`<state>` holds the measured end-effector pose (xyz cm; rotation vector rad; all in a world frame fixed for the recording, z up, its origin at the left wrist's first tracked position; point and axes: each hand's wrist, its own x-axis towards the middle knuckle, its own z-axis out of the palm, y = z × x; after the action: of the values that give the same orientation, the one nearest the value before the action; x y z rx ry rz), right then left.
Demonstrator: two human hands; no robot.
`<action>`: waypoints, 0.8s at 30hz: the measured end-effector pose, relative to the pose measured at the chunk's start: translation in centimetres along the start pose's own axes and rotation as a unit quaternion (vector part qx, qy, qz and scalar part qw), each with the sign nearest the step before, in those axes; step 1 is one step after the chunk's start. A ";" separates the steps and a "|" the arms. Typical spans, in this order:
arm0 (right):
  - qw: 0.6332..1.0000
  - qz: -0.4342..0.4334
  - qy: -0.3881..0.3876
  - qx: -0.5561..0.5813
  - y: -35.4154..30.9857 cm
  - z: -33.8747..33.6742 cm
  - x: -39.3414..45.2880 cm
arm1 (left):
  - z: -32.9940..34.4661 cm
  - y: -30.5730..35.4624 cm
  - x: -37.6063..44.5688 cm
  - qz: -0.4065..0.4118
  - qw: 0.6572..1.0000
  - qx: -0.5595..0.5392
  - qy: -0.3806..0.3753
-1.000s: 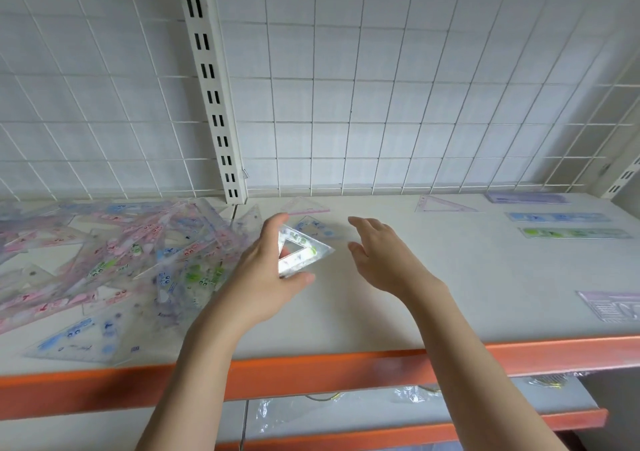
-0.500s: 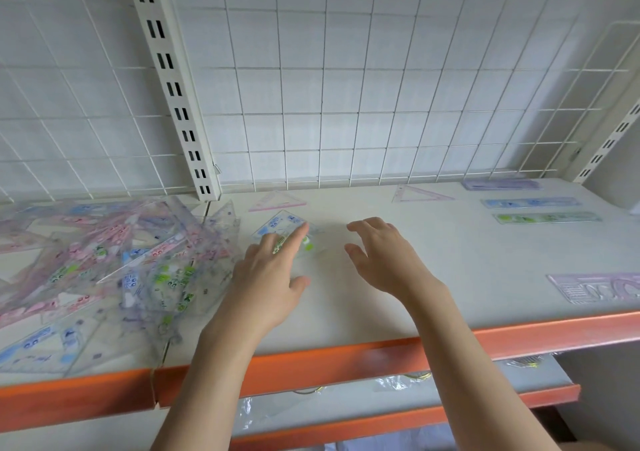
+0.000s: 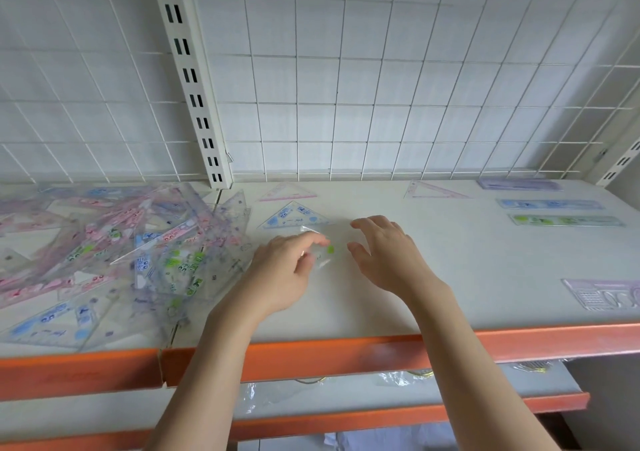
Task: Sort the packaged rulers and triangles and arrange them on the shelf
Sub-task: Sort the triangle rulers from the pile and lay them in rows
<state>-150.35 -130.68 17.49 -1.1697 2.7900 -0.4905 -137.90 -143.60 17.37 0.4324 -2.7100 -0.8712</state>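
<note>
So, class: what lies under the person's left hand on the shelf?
Under the left hand, a clear packaged triangle with a green mark lies on the shelf. Its fingers cover most of it; the rest cannot be seen.

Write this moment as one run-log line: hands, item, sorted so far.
left hand: holding green-print packaged triangle | right hand: open beside it | sorted: blue triangle, three rulers far right | pile: unsorted
</note>
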 end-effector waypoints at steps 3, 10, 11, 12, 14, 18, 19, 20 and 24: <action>1.000 0.000 -0.001 0.002 0.1 0.0 0.1 | -0.8 -0.4 0.0 -0.021 0.999 -0.007 -0.048; 1.000 0.002 -0.001 -0.001 0.1 0.0 0.2 | -2.3 -0.6 0.9 -0.055 0.987 0.120 -0.089; 1.000 0.002 0.000 -0.001 0.1 0.0 0.2 | -2.4 -0.4 0.9 -0.061 0.983 0.153 -0.076; 1.000 0.002 0.001 0.000 0.1 0.0 0.2 | -2.5 0.1 0.8 -0.064 0.979 0.185 -0.061; 1.000 0.003 0.002 0.001 0.2 0.0 0.2 | -2.4 1.1 0.2 -0.068 0.970 0.232 -0.035; 1.000 0.003 0.004 0.002 0.3 0.2 0.3 | -0.7 4.3 -1.7 -0.101 0.962 0.245 -0.063; 1.000 0.002 0.005 0.003 0.2 0.3 0.4 | 0.0 4.9 -2.1 -0.106 0.959 0.248 -0.080; 1.000 0.000 0.005 0.004 0.2 0.3 0.5 | 0.8 5.2 -2.3 -0.112 0.957 0.250 -0.094; 1.000 -0.010 0.006 0.008 -0.1 0.4 0.8 | 2.3 4.8 -2.1 -0.131 0.949 0.262 -0.119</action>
<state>-150.75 -131.38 17.13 -1.1956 2.7814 -0.5228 -137.69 -137.88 18.11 0.8581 -3.1482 -0.2457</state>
